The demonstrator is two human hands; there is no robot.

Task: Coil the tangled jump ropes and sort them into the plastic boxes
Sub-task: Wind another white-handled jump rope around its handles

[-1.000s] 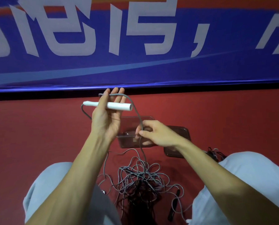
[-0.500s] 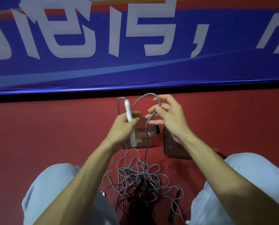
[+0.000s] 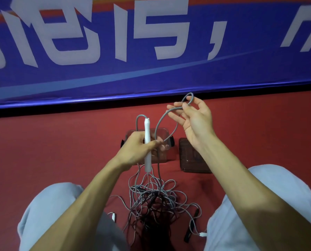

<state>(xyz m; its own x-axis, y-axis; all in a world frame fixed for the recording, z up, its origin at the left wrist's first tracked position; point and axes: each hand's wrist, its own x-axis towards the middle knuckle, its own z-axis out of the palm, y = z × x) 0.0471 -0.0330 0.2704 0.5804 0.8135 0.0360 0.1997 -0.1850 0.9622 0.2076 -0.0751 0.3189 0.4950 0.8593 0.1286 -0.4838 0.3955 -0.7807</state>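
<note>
Left hand [image 3: 138, 150] clamped on handle [image 3: 147, 130], right hand [image 3: 195, 122] pinching rope [image 3: 158, 124] loop at 1 o'clock. Risk imo: slack snags in pile [image 3: 151, 200] at 6, pull tightens knot.

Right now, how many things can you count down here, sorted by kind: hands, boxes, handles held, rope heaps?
Hands: 2, left hand, and right hand pinching the grey rope
Plastic boxes: 2, clear box and dark box
Handles held: 1, white handle
Rope heaps: 1, tangled heap
Total: 6
</note>
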